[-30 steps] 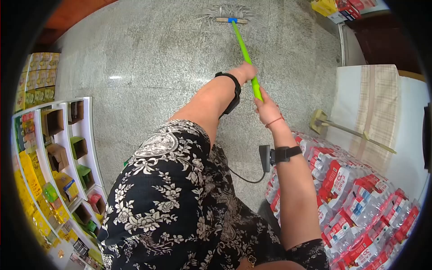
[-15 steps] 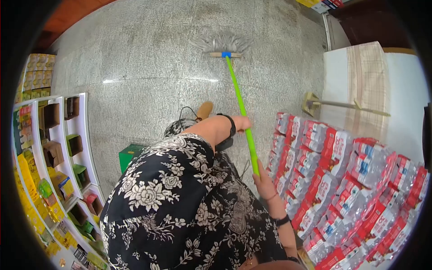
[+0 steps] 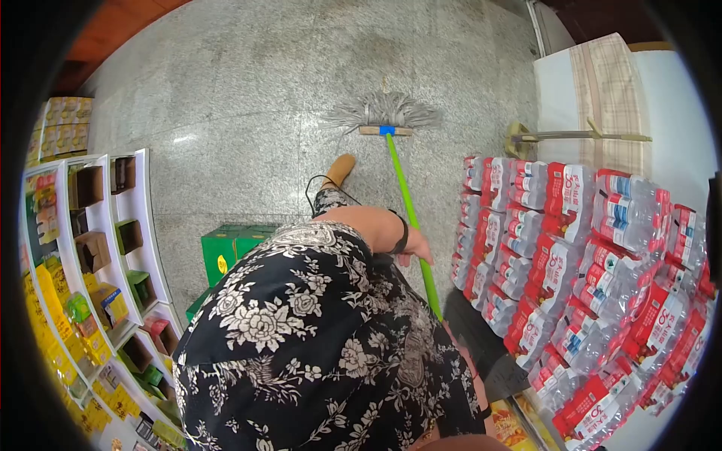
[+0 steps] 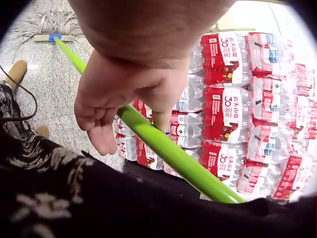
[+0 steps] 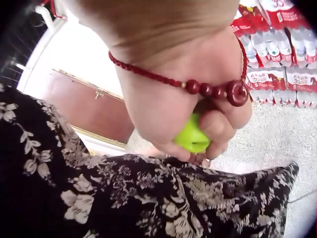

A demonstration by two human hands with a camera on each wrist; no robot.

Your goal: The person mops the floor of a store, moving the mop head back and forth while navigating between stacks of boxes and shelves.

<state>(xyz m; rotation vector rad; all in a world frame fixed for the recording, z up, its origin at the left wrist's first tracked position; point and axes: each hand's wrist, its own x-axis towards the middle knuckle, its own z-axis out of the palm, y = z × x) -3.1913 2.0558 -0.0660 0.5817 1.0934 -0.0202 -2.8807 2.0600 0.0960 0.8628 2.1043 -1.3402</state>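
Note:
A string mop with grey strands (image 3: pixel 383 111) spread on the floor lies ahead, its blue-centred bar joined to a bright green handle (image 3: pixel 406 195). My left hand (image 3: pixel 416 245) is partway down the handle; in the left wrist view the handle passes between its thumb and loosely bent fingers (image 4: pixel 101 136). At the handle's near end (image 5: pixel 192 136), my right hand (image 5: pixel 158 111) curls its fingers round the green tip, close against the black floral clothing. In the head view the clothing hides most of the right hand.
Stacked packs of bottled water (image 3: pixel 553 259) line the right side, with a black box (image 3: pixel 489 357) beside them. A long-handled tool (image 3: pixel 556 137) lies beyond. White shelves (image 3: pixel 139 225) and green boxes (image 3: pixel 226 252) stand left. A tan shoe (image 3: pixel 340 169) is near the mop.
The mop head has come back across the floor toward the body. Both hands have drawn in with the handle, the right one now mostly behind the clothing in the head view.

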